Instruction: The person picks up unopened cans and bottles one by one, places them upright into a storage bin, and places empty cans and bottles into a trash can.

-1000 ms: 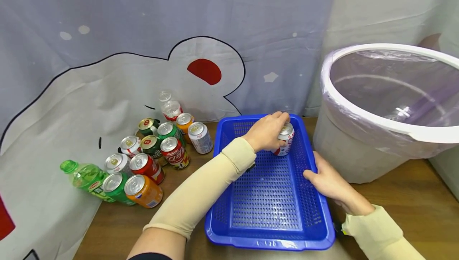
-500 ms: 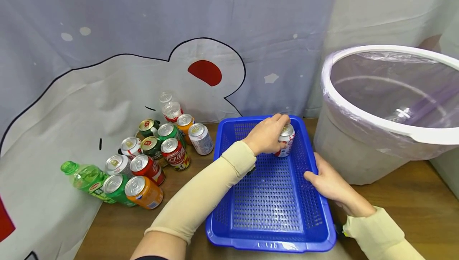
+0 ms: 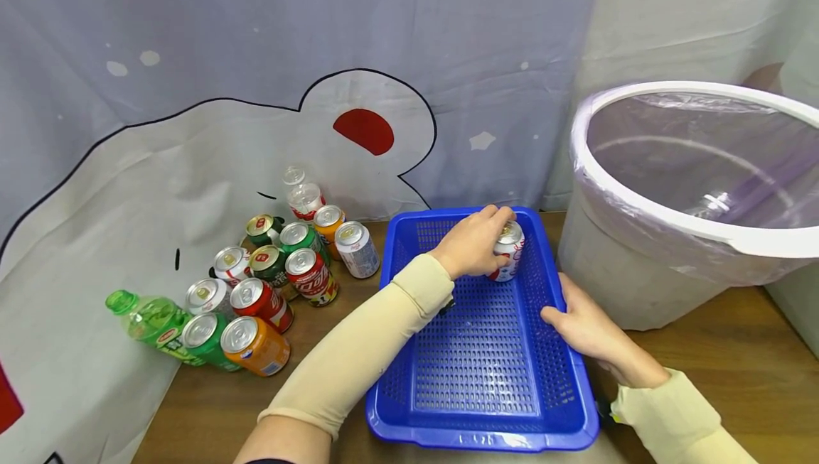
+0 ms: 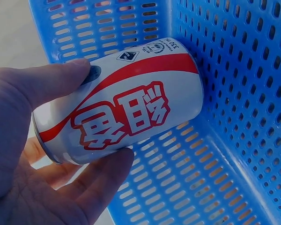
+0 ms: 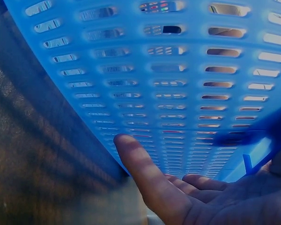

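A white drink can (image 3: pixel 511 254) with red markings stands in the back right corner of a blue plastic basket (image 3: pixel 476 371). My left hand (image 3: pixel 472 242) grips it from the left, near its top. Seen from the left wrist, the thumb lies along one side of the can (image 4: pixel 140 101) and the fingers along the other, with its base end by the perforated wall. My right hand (image 3: pixel 584 323) holds the basket's right rim, thumb over the edge. In the right wrist view, its fingers (image 5: pixel 140 161) reach along the outside of the slotted wall.
Left of the basket, several drink cans (image 3: pixel 312 276) stand grouped on the wooden table (image 3: pixel 192 407). A green bottle (image 3: pixel 153 320) and a clear bottle (image 3: pixel 303 192) are at the group's edges. A large lined bin (image 3: pixel 623 265) rises close on the right; a curtain (image 3: pixel 499 80) hangs behind.
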`<state>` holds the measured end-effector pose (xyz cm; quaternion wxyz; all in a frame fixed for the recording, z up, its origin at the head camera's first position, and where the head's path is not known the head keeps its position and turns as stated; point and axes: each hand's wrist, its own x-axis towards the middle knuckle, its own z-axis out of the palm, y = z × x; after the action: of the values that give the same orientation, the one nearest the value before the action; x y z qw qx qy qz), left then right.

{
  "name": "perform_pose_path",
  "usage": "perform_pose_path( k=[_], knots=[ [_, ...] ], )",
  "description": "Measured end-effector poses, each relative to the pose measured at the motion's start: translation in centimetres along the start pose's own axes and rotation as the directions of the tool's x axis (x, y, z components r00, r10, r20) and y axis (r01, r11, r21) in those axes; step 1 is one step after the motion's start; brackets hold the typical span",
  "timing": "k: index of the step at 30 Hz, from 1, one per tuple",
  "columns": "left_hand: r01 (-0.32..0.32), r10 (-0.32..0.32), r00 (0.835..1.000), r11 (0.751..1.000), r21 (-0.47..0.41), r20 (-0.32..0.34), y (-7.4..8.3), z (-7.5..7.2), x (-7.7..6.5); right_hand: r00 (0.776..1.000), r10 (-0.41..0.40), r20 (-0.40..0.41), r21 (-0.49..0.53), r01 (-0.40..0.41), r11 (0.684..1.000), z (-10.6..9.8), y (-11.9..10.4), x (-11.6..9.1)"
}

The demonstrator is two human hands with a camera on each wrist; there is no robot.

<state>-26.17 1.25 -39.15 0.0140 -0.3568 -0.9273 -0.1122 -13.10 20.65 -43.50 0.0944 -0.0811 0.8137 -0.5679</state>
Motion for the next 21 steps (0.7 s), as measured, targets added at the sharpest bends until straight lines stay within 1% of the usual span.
perform_pose_path(
  k=[5, 9, 15, 21],
  knots=[
    [0.002, -0.002, 1.000, 1.000, -0.002, -0.008, -0.2, -0.1, -0.3, 1.000, 0.008, 0.008, 0.015, -0.008, 1.000, 0.1, 0.0, 0.0],
    [0.001, -0.001, 1.000, 1.000, -0.004, -0.028, -0.3, -0.3, -0.4, 1.000, 0.014, 0.019, 0.027, -0.015, 1.000, 0.1, 0.0, 0.1],
    [0.000, 0.000, 0.999, 1.000, -0.011, -0.049, -0.6, -0.8, -0.8, 1.000, 0.024, 0.006, 0.009, -0.024, 1.000, 0.1, -0.2, 0.1],
    [0.007, -0.010, 0.997, 1.000, -0.031, -0.074, -0.8, -1.5, -1.6, 0.999, 0.034, 0.003, -0.010, -0.034, 0.999, 0.1, -0.3, -0.2]
  ],
)
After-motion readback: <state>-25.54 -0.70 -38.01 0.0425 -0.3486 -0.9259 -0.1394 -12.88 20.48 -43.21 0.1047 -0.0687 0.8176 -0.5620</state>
